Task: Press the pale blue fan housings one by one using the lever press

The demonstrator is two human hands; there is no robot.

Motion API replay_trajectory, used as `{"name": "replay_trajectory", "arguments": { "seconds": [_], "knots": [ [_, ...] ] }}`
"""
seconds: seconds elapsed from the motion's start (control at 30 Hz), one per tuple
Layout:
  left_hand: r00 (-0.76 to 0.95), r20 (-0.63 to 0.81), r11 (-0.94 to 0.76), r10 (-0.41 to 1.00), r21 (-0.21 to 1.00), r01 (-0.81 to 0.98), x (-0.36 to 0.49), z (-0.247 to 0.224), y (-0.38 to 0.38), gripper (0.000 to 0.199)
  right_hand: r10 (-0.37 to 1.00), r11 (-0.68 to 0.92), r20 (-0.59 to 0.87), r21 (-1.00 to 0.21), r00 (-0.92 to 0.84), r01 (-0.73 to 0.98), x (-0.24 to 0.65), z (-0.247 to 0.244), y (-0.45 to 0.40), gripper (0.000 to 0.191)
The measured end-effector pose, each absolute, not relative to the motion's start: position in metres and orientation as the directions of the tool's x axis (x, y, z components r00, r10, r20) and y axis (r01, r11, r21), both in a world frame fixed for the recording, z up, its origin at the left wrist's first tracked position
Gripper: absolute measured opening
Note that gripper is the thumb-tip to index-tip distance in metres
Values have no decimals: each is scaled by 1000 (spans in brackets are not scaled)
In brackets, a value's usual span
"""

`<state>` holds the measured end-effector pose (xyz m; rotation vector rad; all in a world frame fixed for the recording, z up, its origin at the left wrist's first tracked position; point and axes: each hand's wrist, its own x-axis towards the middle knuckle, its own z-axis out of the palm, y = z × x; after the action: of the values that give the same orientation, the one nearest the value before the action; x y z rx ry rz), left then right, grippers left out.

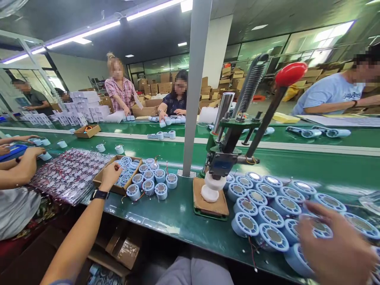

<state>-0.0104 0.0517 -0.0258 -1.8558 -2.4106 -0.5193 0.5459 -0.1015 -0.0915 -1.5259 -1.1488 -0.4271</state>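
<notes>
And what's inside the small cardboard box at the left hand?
The cardboard box holds a heap of light-blue rings. The left hand covers part of its left side, and the rings hide the bottom, so anything underneath can't be seen.

Our bare left forearm stretches forward, the left hand curled with its fingertips bunched together; our bare right hand, blurred, points leftward, back toward us, fingers bent.

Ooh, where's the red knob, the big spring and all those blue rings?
Red knob (292,74): head view, on its rounded middle.
Spring (252,86): head view, on the coils about halfway along.
Blue rings (128,168): head view, on the middle of the pile.
</notes>
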Motion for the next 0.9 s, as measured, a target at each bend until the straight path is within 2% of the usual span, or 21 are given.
{"name": "replay_trajectory", "arguments": {
  "seconds": [0.03, 0.1, 0.17, 0.23, 0.3, 0.43, 0.5, 0.6, 0.67, 0.73, 0.9],
  "knots": [
    [-276, 285, 209, 918, 246, 947, -2, -24, 46, 16, 524, 242, 787, -504, 326, 829, 497, -92, -102, 31],
    [-256, 367, 141, 894, 314, 939, 19, -22, 36, 16, 700, 485, 714, -481, 5, 730, 397, -95, -90, 40],
    [-215, 436, 16, 874, 415, 909, 45, -23, 26, 11, 809, 454, 579, -503, -103, 736, 314, -99, -70, 45],
    [-159, 482, -116, 861, 492, 863, 67, -28, 13, 6, 917, 338, 367, -510, -155, 791, 263, -104, -52, 54],
    [-92, 509, -203, 856, 495, 844, 84, -40, -3, 3, 949, 292, 263, -510, -176, 809, 248, -111, -46, 53],
    [91, 495, -336, 864, 433, 837, 110, -85, -43, 12, 918, 372, 353, -613, -181, 697, 289, -137, -71, 24],
    [210, 420, -397, 883, 429, 811, 124, -109, -60, 15, 897, 417, 415, -674, -155, 610, 319, -150, -88, 11],
    [361, 257, -442, 896, 446, 779, 141, -127, -75, 14, 875, 451, 475, -724, -95, 522, 351, -163, -101, 4],
    [406, 174, -439, 897, 464, 770, 146, -127, -77, 20, 864, 454, 503, -743, -39, 492, 360, -167, -103, 8],
    [414, 137, -426, 900, 482, 765, 147, -123, -75, 29, 855, 455, 519, -756, 7, 471, 363, -169, -102, 20],
    [456, 135, -460, 880, 482, 746, 153, -124, -69, 56, 857, 454, 515, -779, 28, 431, 360, -171, -101, 36]
  ]
}}
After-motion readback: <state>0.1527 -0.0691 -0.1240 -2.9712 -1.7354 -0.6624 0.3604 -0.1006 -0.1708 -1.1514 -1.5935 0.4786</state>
